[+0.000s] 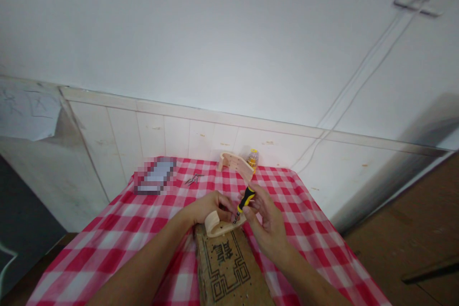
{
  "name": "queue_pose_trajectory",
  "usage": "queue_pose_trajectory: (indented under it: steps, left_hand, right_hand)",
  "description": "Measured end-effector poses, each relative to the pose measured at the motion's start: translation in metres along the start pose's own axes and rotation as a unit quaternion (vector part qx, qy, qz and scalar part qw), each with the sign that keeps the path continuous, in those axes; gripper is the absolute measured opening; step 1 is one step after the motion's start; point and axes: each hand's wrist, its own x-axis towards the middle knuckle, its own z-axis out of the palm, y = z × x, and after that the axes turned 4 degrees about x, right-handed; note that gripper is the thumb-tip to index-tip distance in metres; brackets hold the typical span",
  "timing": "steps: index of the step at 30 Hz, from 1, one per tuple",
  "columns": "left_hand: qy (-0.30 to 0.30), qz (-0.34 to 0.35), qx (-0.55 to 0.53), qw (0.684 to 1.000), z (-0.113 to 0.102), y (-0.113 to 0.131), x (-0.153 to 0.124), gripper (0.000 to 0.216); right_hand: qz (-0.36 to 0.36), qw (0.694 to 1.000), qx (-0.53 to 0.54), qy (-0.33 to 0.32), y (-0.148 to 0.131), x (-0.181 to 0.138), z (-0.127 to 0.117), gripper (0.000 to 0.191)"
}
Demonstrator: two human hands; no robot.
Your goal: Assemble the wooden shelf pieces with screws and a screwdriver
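Note:
My right hand [266, 222] is closed around a black and yellow screwdriver [246, 198], tilted with its tip down at a curved pale wooden piece [224, 228]. My left hand [214, 208] is closed at the far side of that piece, with its fingers near the screwdriver tip; whether they pinch a screw there is too small to make out. The wooden piece has a hooked left end and small dark holes. It lies on the far end of a brown cardboard box [222, 267] printed with black line patterns.
A second curved wooden piece [236, 163] stands near the wall, beside a clear and yellow container [253, 158]. Several small metal parts [194, 179] lie left of it on the checked cloth [143, 248]. A blurred flat object [156, 176] rests at the far left corner.

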Motion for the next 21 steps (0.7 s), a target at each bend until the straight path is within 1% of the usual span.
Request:
queue_pose_trajectory:
  steps: [8,16,21]
  left_hand:
    - [0.001,-0.014,0.014,1.000,-0.001,-0.001,-0.001,0.033]
    - [0.003,0.005,0.011,1.000,0.000,0.001,-0.001,0.030]
    - [0.001,-0.004,-0.004,1.000,0.000,0.002,-0.001,0.032]
  right_hand:
    - [0.006,0.999,0.042,-0.013,-0.002,0.001,0.002,0.044]
    - [0.001,1.000,-0.001,0.003,0.005,0.001,-0.002,0.046]
    - [0.010,1.000,-0.019,0.011,0.009,0.001,-0.003,0.047]
